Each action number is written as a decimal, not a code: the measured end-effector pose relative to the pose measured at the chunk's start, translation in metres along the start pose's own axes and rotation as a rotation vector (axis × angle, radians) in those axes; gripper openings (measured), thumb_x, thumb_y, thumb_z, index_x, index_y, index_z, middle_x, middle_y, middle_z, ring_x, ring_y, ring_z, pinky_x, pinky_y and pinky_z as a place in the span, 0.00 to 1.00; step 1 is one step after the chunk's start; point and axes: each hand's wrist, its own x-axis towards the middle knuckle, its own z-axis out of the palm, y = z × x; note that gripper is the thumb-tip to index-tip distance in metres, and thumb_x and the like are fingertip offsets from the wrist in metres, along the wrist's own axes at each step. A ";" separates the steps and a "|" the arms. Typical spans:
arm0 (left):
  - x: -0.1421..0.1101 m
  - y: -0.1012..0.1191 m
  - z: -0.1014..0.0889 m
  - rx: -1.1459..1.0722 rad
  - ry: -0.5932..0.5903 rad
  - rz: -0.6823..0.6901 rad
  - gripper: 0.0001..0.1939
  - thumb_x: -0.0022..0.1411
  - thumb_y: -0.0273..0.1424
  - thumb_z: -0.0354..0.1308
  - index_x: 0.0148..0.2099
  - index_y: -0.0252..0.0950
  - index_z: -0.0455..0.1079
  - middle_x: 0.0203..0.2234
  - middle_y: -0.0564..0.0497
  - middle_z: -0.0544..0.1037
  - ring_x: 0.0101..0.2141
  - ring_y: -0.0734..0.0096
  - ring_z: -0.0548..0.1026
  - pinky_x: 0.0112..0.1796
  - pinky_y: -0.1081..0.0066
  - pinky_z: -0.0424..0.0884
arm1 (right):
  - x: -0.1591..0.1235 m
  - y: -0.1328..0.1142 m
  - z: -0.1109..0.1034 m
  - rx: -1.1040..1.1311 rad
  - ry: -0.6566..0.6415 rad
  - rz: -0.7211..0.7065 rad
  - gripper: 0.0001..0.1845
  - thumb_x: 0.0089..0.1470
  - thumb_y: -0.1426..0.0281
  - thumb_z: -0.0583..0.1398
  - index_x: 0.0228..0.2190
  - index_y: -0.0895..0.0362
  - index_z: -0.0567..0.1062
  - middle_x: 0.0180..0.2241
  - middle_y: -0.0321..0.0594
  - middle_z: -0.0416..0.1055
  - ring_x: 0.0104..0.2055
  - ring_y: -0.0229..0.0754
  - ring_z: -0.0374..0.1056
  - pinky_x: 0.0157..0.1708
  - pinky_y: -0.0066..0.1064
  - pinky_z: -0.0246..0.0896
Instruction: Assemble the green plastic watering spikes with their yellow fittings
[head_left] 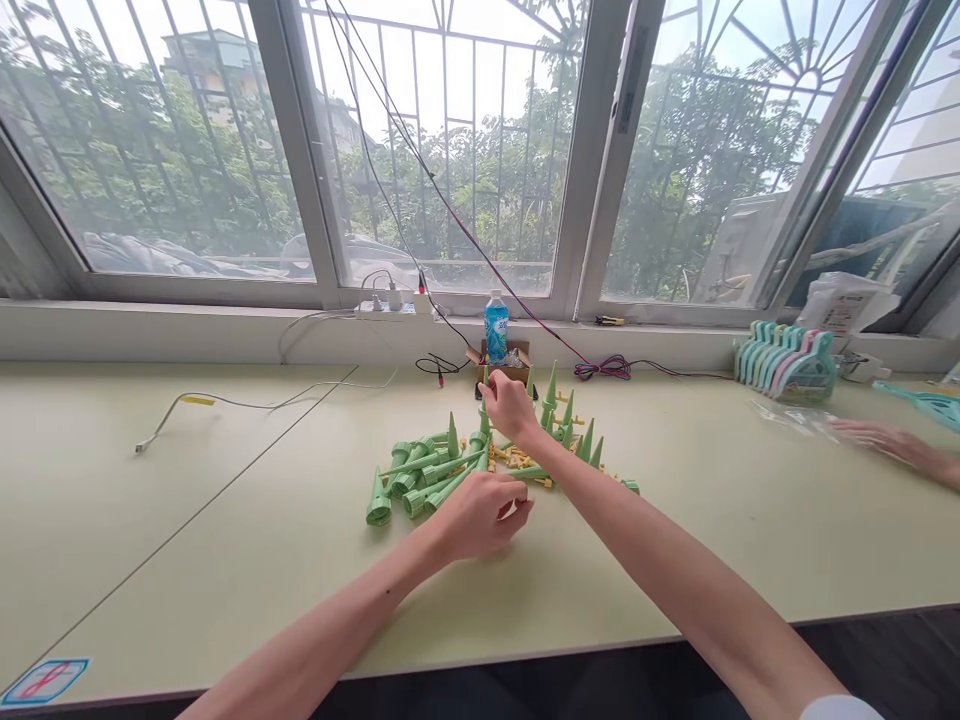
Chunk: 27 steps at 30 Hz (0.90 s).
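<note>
Green cone-shaped plastic plant-watering spikes [420, 467] lie in a pile on the table, and several stand with their tips up. Small yellow plastic valve pieces [517, 457] are scattered among them. My right hand [511, 408] reaches across to the back of the pile, its fingers pinched at the tip of an upright green spike. My left hand [484, 512] rests low at the front edge of the pile, fingers curled in; whatever they hold, if anything, is hidden. Several upright spikes [589, 440] stand to the right of my right forearm.
A blue-liquid bottle [496, 328] stands in a small cardboard box [517, 358] behind the pile. Cables [604, 368] and a power strip [386, 308] lie near the window. At right are pastel plastic racks [786, 362] and another person's hand [885, 440] beside clear plastic bags.
</note>
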 end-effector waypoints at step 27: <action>-0.001 0.006 -0.006 -0.086 -0.023 0.051 0.14 0.59 0.25 0.50 0.21 0.35 0.58 0.15 0.57 0.61 0.18 0.79 0.53 0.22 0.74 0.54 | -0.066 -0.004 0.002 -0.230 -0.163 -0.135 0.12 0.64 0.67 0.48 0.39 0.56 0.70 0.37 0.42 0.70 0.31 0.40 0.67 0.27 0.28 0.53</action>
